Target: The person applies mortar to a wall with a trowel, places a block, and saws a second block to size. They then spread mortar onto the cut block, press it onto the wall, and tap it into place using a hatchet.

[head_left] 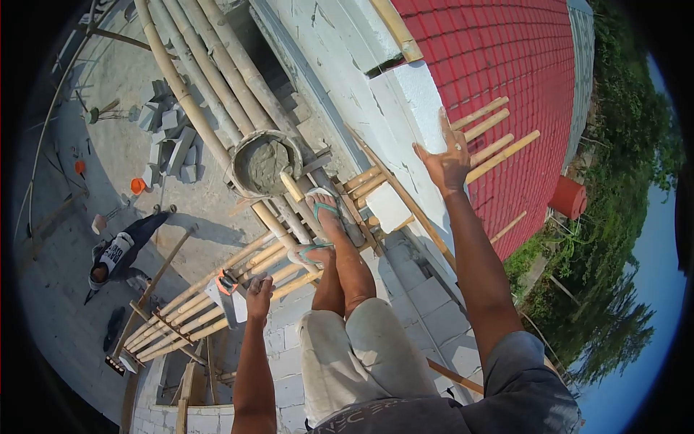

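Note:
My right hand (447,160) rests with its fingers spread on the end of a white block (412,98) on top of the wall, beside the red tiled roof. My left hand (259,296) hangs lower, its fingers curled, near a saw with an orange and black handle (228,282) lying on the bamboo poles. Whether anything is inside that hand is too small to tell. A bucket of grey mortar (267,165), with a light-coloured handle (292,186) leaning out of it, stands on the bamboo scaffold in front of my feet. A white block piece (388,207) lies right of my feet.
Bamboo poles (195,79) form the scaffold under my sandalled feet. Far below, a person (119,253) is on the ground near a pile of grey blocks (170,137) and an orange container (138,186). Pole ends (504,155) stick out over the red roof (499,65). A red barrel (569,197) is beyond.

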The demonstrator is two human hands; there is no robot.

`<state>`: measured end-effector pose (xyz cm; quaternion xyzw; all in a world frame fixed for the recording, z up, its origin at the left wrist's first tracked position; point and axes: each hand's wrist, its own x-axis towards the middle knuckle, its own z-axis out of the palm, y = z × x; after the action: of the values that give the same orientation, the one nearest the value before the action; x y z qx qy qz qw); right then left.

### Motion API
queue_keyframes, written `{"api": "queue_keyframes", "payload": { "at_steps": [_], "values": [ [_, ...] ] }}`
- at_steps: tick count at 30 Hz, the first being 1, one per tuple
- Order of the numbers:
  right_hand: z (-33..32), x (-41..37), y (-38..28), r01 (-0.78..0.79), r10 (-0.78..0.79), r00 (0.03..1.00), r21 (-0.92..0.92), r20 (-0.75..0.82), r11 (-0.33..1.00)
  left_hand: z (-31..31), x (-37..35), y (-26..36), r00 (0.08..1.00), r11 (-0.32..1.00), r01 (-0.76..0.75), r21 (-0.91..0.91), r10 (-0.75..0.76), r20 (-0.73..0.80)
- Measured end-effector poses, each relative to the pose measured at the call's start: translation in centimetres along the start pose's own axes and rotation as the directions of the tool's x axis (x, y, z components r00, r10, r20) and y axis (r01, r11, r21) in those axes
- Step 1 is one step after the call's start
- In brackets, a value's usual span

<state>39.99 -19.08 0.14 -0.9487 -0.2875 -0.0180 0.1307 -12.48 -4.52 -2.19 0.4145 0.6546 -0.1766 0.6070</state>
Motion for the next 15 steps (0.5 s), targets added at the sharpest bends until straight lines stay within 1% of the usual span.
{"api": "queue_keyframes", "payload": {
  "at_steps": [2,4,5,6,7,8,10,12,14,15],
  "values": [
    [-0.1,0.1,-0.3,-0.028,0.028,1.000,0.023,0.014,0.999,1.3,1.0,1.2,1.000,1.000,-0.014,-0.020,0.014,-0.005],
    [-0.2,0.1,-0.6,-0.022,0.025,0.999,-0.058,0.045,0.998,4.1,1.6,5.2,0.981,0.980,-0.190,0.058,0.187,0.058],
    [-0.2,0.3,-0.8,-0.023,0.026,0.999,-0.059,0.045,0.998,6.0,1.6,7.6,0.969,0.973,-0.233,0.004,0.232,0.085],
    [-0.1,0.5,-1.0,-0.030,0.031,0.999,-0.016,0.019,0.999,8.2,1.8,10.1,0.955,0.961,-0.272,-0.051,0.276,0.108],
    [-0.1,0.5,-1.1,-0.036,0.037,0.999,0.028,-0.006,0.999,10.4,2.3,12.3,0.923,0.937,-0.343,-0.064,0.349,0.163],
    [-0.1,0.6,-1.2,-0.035,0.035,0.999,0.030,-0.006,0.999,12.6,3.0,14.7,0.881,0.907,-0.413,-0.083,0.421,0.214],
    [-0.1,0.8,-1.4,-0.036,0.036,0.999,0.069,-0.005,0.997,17.2,2.8,19.9,0.825,0.876,-0.474,-0.087,0.476,0.305],
    [0.0,1.2,-1.4,-0.044,0.044,0.999,0.072,0.000,0.996,21.0,1.6,24.9,0.792,0.857,-0.501,-0.123,0.511,0.334],
    [0.0,0.9,-1.4,-0.064,0.063,0.998,0.072,0.012,0.995,23.8,1.5,28.2,0.759,0.821,-0.567,-0.065,0.552,0.344],
    [0.0,1.0,-1.5,-0.044,0.045,0.999,0.046,-0.017,0.998,25.2,1.7,29.1,0.760,0.822,-0.566,-0.063,0.550,0.348]
  ]
}}
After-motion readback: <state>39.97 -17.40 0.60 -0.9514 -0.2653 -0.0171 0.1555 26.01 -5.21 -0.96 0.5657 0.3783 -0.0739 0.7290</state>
